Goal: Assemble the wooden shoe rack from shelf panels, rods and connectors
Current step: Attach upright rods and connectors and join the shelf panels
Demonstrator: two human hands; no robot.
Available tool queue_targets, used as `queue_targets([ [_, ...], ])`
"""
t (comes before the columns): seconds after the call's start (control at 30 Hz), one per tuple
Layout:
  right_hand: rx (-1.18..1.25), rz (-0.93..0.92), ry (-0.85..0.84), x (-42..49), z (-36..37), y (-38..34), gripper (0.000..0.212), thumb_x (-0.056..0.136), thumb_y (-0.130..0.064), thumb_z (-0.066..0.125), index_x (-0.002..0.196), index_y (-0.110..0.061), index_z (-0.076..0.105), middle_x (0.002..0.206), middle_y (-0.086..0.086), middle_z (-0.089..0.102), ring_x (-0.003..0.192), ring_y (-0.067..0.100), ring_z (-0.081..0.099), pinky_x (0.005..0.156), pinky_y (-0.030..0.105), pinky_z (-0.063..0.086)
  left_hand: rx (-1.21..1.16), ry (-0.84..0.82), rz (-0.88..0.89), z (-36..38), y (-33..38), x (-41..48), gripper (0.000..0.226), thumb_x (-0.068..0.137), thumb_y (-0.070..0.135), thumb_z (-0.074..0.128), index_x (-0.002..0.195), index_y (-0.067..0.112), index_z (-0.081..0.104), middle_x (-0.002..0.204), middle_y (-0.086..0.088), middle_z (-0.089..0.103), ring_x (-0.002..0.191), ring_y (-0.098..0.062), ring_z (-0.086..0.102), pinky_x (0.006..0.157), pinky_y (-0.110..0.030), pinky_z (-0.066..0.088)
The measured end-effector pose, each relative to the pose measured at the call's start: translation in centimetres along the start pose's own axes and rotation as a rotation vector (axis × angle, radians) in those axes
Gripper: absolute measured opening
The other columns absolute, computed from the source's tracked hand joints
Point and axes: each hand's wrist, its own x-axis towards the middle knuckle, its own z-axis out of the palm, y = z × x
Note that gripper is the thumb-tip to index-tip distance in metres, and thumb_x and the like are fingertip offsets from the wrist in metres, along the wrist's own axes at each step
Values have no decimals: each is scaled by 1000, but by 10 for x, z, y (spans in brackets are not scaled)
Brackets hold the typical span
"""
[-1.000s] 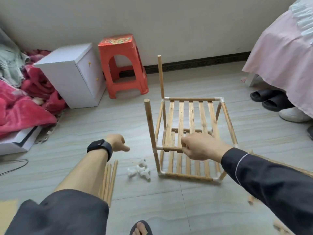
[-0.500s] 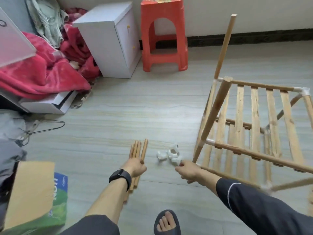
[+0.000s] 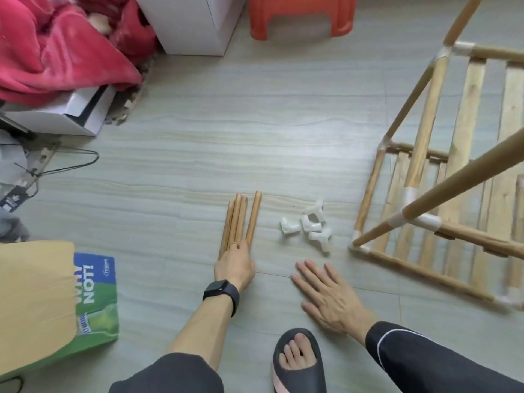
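Note:
Several wooden rods (image 3: 241, 219) lie side by side on the floor, pointing away from me. My left hand (image 3: 235, 265), a black watch on its wrist, covers their near ends with its fingers curled round them. A small heap of white plastic connectors (image 3: 310, 226) sits just right of the rods. My right hand (image 3: 326, 296) lies flat on the floor below the connectors, fingers spread, holding nothing. The partly built shoe rack (image 3: 425, 154) stands at the right, two slatted shelves joined by rods and white connectors, with upright rods rising from its left corners.
A red plastic stool (image 3: 300, 15) and a white cabinet (image 3: 192, 24) stand at the back. Red bedding (image 3: 56, 52) and a white box (image 3: 62, 114) fill the left. A cardboard box on a green bag (image 3: 96, 302) lies near left. My slippered foot (image 3: 297, 361) is at the bottom.
The view has dropped toward the floor. My right hand left the rack, passed the connectors and now lies flat on the floor. My left hand came down onto the rods.

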Motion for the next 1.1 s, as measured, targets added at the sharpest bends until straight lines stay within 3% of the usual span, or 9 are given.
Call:
queue_targets([
  [0.2, 88, 94, -29, 4, 10, -17, 67, 99, -56, 33, 157, -22, 36, 165, 8, 28, 152, 31, 24, 114, 57, 17, 24, -42, -48, 9, 7, 13, 25, 99, 24, 49, 122, 14, 50, 117, -11, 66, 105, -35, 65, 71, -35, 44],
  [0.33, 210, 78, -301, 17, -14, -11, 70, 104, -57, 19, 162, -29, -7, 168, 2, -21, 154, 26, -21, 123, 59, -6, -247, -178, -73, -3, 5, 10, 25, 92, 23, 59, 115, 13, 62, 111, -6, 70, 103, -30, 67, 88, -35, 55],
  [0.37, 284, 107, -380, 22, -30, -8, 73, 103, -60, 21, 163, -28, -5, 169, 2, -17, 156, 24, -15, 124, 56, 2, -339, -199, -48, -9, 6, 5, 25, 90, 23, 63, 113, 13, 62, 107, -4, 72, 99, -27, 69, 88, -36, 57],
  [0.47, 693, 272, -417, 36, -103, -3, 87, 97, -72, 33, 162, -19, 14, 164, 10, 33, 149, 28, 33, 118, 41, 29, -457, -72, 60, -38, 12, -13, 25, 93, 22, 64, 116, 19, 54, 110, -5, 70, 95, -22, 66, 91, -40, 55],
  [0.57, 860, 273, -128, 32, -191, -1, 91, 94, -74, 42, 161, -17, 19, 140, 3, 61, 130, 24, 55, 101, 33, 41, -488, 201, 223, -83, 25, -35, 37, 97, 18, 59, 131, 20, 44, 111, -6, 68, 107, -29, 62, 91, -39, 50],
  [0.73, 859, 214, 372, -19, -343, -5, 92, 94, -62, 58, 161, -17, 13, 110, -9, 71, 98, 14, 63, 82, 29, 44, -506, 636, 452, -177, 65, -100, 23, 102, 24, 53, 124, 17, 51, 106, -6, 64, 91, -33, 66, 74, -43, 51],
  [0.87, 827, 138, 701, -92, -431, -16, 47, 97, -53, 58, 130, -22, 46, 95, -4, 72, 78, 20, 69, 80, 45, 56, -439, 1004, 758, -243, 102, -166, 27, 100, 19, 55, 124, 18, 43, 104, -13, 63, 81, -40, 67, 59, -54, 55],
  [1.0, 702, 142, 976, -168, -481, -8, 28, 102, -46, 53, 106, -19, 62, 81, -5, 71, 66, 12, 68, 73, 44, 58, -381, 1313, 1035, -304, 149, -225, 28, 99, 23, 60, 123, 20, 46, 103, -2, 63, 71, -21, 65, 51, -39, 54],
  [1.1, 690, 262, 1165, -220, -491, 18, 34, 101, -48, 56, 97, -16, 66, 74, -2, 72, 59, 12, 68, 69, 42, 58, -345, 1353, 1176, -321, 197, -259, 26, 98, 30, 61, 120, 21, 53, 96, 7, 63, 66, -9, 62, 47, -32, 52],
])
